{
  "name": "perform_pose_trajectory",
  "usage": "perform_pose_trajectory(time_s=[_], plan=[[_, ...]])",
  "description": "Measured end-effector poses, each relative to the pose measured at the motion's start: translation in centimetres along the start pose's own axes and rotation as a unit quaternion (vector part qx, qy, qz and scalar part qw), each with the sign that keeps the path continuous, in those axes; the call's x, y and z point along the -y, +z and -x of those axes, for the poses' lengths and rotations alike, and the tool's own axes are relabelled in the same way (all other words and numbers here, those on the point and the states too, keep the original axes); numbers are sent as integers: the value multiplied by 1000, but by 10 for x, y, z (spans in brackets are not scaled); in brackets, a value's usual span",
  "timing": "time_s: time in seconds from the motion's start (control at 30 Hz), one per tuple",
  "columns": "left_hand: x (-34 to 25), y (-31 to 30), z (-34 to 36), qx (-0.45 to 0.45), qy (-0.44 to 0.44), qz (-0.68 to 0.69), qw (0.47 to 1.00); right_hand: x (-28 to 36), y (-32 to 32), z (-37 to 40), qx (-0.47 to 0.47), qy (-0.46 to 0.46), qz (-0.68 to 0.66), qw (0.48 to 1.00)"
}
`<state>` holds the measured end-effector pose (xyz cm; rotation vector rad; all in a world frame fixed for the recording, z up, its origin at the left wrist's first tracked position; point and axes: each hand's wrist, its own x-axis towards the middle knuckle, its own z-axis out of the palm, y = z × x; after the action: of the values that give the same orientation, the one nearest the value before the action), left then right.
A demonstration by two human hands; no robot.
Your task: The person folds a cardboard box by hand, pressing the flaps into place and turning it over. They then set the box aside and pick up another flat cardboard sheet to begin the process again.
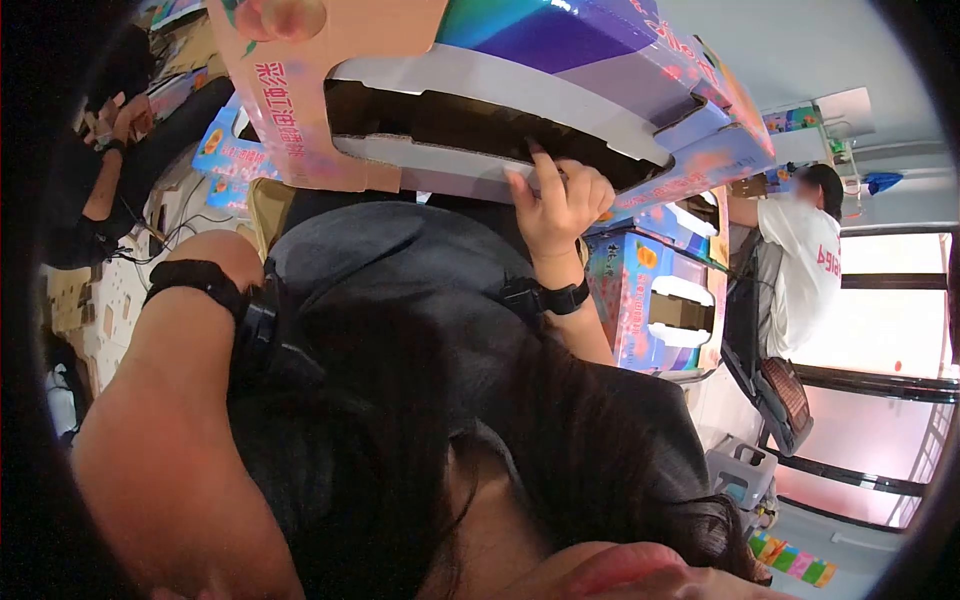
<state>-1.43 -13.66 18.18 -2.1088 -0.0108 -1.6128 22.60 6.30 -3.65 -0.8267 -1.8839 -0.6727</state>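
A printed cardboard carton (480,175) with a long cut-out window lies across the top of the view, in front of my black shirt. My right hand (565,205) is at the window's lower edge, against the carton's grey-white flap. Its thumb and index finger are stretched apart, and the other fingers bend loosely. The index fingertip reaches over the dark opening. On the left, only the rounded back of my left hand (222,252) shows beyond a black wrist strap. Its fingers are hidden from view, beside the carton's lower left corner.
More printed cartons (640,300) are stacked at the right, and another carton (232,155) lies at the left. A person in a white shirt (800,265) sits by the window beside a dark chair (785,410). At the upper left, another person's hands (125,115) show above cables.
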Motion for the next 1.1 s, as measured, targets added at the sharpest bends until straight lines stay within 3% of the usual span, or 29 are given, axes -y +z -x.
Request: perform_pose_trajectory(time_s=[0.97,1.1], plan=[[2,-10,-3,27,4,-50,998,-1,0,1,-6,-7,9,1000],[3,-3,-2,2,-3,28,1000,-2,1,1,-14,-7,2,1000]])
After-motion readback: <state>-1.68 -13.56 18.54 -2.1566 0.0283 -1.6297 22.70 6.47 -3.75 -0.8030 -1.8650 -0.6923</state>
